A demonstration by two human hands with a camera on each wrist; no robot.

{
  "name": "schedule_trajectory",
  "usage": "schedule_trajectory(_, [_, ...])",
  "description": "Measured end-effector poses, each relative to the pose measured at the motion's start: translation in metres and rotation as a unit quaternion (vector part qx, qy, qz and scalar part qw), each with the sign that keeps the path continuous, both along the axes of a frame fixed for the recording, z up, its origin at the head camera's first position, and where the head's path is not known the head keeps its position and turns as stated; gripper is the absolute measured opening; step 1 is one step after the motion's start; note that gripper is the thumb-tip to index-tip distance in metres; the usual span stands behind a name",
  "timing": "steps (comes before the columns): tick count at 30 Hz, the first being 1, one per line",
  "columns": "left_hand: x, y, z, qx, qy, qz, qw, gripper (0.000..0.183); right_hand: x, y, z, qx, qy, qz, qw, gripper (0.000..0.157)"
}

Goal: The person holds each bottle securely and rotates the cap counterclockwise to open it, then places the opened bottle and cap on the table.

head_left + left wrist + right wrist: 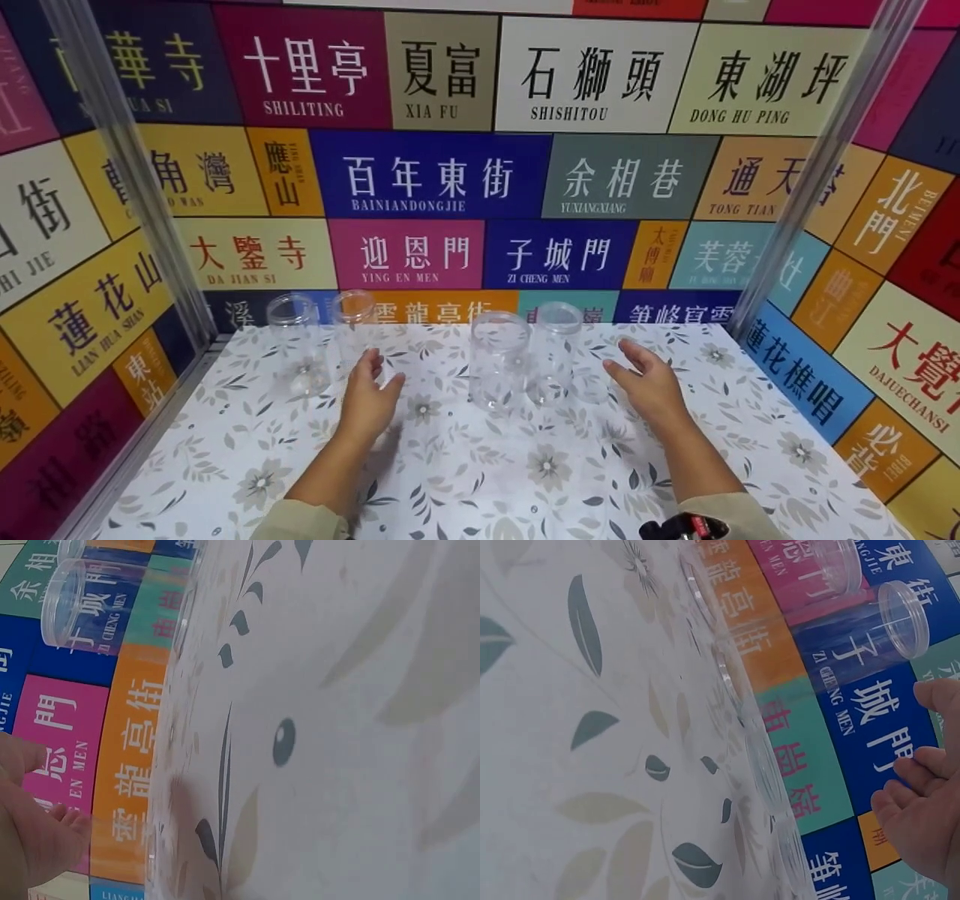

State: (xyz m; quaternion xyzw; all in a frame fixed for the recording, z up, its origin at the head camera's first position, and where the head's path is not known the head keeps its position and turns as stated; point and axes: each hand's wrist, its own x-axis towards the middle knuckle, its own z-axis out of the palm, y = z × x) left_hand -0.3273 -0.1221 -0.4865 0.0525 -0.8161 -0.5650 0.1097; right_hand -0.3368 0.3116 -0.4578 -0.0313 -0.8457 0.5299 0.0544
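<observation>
Sleeves [301, 520] lie nearest; left hand [372, 396] and right hand [649, 384], loosely spread, hold nothing: likely the reaching step; gripping jars [497, 367] needs gentle curling.

The jars [499, 375] look like clear, smooth, glossy plastic; the table covering [450, 480] is smooth and mostly matt, whether cloth or film unclear. The corner posts [840, 120] look like shiny metal, the printed wall [517, 150] smooth with a faint sheen, the sleeves [300, 521] matt cloth

White, floral-printed tabletop [465, 487]. One clear jar [296, 356] stands left of the left hand [370, 394], another [355, 324] just beyond it; two more jars [499, 364] stand between the hands, nearer the right hand [651, 382].
</observation>
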Motion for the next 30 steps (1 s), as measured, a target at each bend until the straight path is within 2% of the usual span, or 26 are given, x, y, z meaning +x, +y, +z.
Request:
schedule_trajectory(4, [-0.002, 0.007, -0.003, 0.012, -0.007, -0.02, 0.9997, 0.071, 0.001, -0.005, 0.0, -0.017, 0.015, 0.011, 1.0, 0.077])
schedule_trajectory(12, [-0.01, 0.02, -0.009, 0.034, -0.012, -0.06, 0.9975, 0.084, 0.002, -0.017, 0.0, -0.034, 0.007, 0.013, 0.999, 0.082])
schedule_trajectory(20, [-0.017, 0.035, -0.011, 0.056, -0.032, -0.087, 0.9941, 0.091, 0.006, -0.03, 0.003, -0.069, 0.013, 0.016, 0.997, 0.072])
schedule_trajectory(30, [-0.025, 0.055, -0.02, 0.074, -0.033, -0.16, 0.9837, 0.102, 0.007, -0.045, 0.009, -0.094, 0.024, 0.011, 0.995, 0.072])
